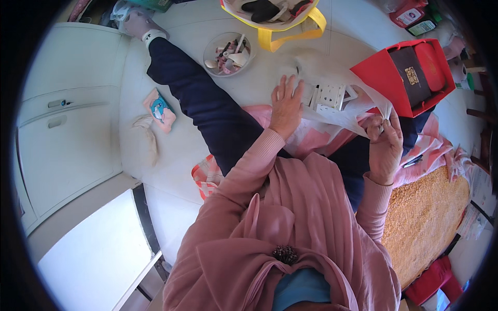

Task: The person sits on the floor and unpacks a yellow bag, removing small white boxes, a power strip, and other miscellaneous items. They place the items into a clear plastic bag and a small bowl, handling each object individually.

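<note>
Spread on the floor in front of me is a thin translucent plastic bag [325, 67]. White electrical socket plates [330, 97] lie in or under it; the film makes it hard to tell which. My left hand [287, 105] rests palm down at the bag's left side, fingers extended and slightly apart, with nothing gripped. At the right, my right hand [383, 142] pinches a gathered corner of the bag and holds it raised. Just beyond that hand stands a red gift box [398, 79] with dark and red packages inside.
A clear bowl [227, 54] holds small mixed items. Behind it stands a yellow-handled bag [272, 29]. A tissue pack [160, 110] lies left of my outstretched leg [206, 97]. Pink-and-white plastic [430, 149] and a golden-brown mat [428, 221] are to the right; a white cabinet [74, 116] is left.
</note>
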Demonstrator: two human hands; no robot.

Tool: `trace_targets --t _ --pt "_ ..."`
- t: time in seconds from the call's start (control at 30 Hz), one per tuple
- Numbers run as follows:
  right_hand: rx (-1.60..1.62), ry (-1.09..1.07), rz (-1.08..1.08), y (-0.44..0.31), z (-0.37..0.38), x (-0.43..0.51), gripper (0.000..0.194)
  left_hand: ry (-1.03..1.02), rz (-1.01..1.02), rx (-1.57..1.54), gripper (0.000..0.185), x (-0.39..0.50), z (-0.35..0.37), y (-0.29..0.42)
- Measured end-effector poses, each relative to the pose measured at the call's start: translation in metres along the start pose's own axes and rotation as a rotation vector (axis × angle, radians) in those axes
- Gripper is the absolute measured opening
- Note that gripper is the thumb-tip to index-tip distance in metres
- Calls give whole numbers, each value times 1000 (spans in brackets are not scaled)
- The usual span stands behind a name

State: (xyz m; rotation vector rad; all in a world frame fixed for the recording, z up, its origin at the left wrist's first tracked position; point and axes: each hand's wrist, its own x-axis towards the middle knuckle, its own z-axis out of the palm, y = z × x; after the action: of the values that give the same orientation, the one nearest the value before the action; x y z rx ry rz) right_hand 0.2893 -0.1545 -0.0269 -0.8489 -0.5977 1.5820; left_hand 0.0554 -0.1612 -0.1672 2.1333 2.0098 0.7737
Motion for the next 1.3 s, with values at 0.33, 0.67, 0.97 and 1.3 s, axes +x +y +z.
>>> trace_targets --t 0.33,0.67,0.97,1.3 --pt "-372 55 -123 -2 6 4 39 -32 -424 -819 26 6 -30 -37" --pt "-1286 237 -752 22 47 16 26 231 -743 -1183 27 6 -70 -64" --pt "-1455 -375 -607 83 107 26 45 442 -1230 -1380 54 39 -42 -154" --pt "-1391 -506 -288 130 107 49 56 365 -1100 -1313 44 14 -39 -129"
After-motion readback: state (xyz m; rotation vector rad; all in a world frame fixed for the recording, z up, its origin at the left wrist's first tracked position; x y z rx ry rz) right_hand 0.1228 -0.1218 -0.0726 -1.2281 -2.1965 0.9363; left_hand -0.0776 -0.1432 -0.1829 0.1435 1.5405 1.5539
